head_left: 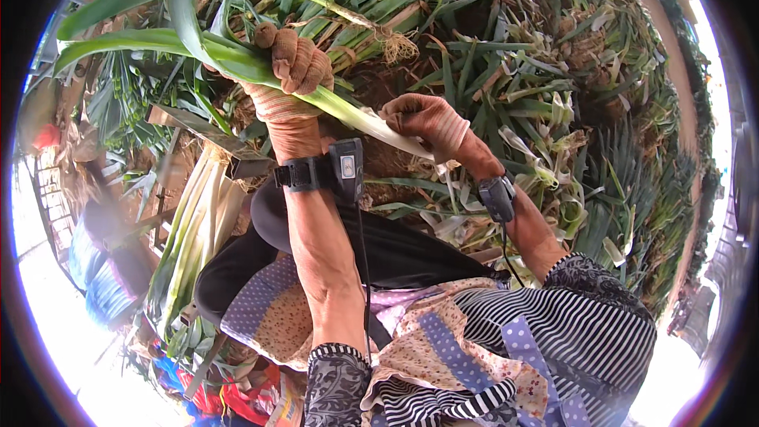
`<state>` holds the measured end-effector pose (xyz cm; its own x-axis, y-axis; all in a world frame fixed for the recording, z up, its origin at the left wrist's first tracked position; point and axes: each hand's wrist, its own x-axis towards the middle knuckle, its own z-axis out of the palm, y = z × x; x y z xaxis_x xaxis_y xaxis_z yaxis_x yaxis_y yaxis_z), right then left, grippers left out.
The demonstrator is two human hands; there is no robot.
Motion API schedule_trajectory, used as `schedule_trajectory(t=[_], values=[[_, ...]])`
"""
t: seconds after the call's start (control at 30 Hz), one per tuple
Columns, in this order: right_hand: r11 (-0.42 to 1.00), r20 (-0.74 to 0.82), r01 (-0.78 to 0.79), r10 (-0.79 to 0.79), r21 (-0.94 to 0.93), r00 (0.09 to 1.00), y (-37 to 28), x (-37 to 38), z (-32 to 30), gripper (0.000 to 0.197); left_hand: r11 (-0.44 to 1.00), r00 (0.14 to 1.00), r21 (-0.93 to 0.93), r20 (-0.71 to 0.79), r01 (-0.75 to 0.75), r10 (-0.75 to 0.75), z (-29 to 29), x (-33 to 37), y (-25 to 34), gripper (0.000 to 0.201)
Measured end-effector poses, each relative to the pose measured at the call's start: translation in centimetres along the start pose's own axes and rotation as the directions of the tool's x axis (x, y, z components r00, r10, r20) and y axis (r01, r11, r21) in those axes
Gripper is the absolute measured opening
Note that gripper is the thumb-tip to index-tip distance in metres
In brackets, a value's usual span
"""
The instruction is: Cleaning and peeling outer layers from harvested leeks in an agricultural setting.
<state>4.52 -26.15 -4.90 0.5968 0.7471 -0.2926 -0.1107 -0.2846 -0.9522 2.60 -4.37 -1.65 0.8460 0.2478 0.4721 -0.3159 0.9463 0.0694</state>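
A long leek (342, 108) lies across both my hands, its green leaves reaching to the upper left and its white shank slanting down to the right. Around its green part my left hand (294, 71), in a soiled knit glove, is closed in a fist. My right hand (427, 122), gloved the same way, is closed with its fingertips against the white shank; what lies under the fingers is partly hidden. Just beyond my hands, another leek (340, 9) with tangled roots rests on a heap of leeks.
Leek leaves and peelings (545, 150) cover the ground at the right. To the left, a bundle of pale-stemmed leeks (198, 221) leans by a metal frame (209, 138). Red plastic bags (237, 399) lie at the lower left. Dark straps with devices sit on both wrists.
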Motion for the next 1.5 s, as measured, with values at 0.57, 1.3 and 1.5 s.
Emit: schedule_trajectory(t=[0.57,1.3,1.5], values=[[0.863,-0.57,-0.424,0.21,-0.274,0.794,9.8,-7.6,-4.5,0.054,0.849,0.702,0.497,-0.67,0.182,0.242,-0.7,1.0,1.1,0.07],[0.504,-0.016,0.173,-0.348,-0.846,0.937,-2.1,-9.0,1.9,0.023,0.925,0.457,0.38,-0.826,0.018,0.33,-3.4,-0.9,4.3,0.037],[0.47,-0.027,0.104,-0.264,-0.876,0.964,-3.4,-16.0,1.1,0.025,0.975,0.533,0.209,-0.819,-0.071,0.214,-4.5,-1.6,6.1,0.036]])
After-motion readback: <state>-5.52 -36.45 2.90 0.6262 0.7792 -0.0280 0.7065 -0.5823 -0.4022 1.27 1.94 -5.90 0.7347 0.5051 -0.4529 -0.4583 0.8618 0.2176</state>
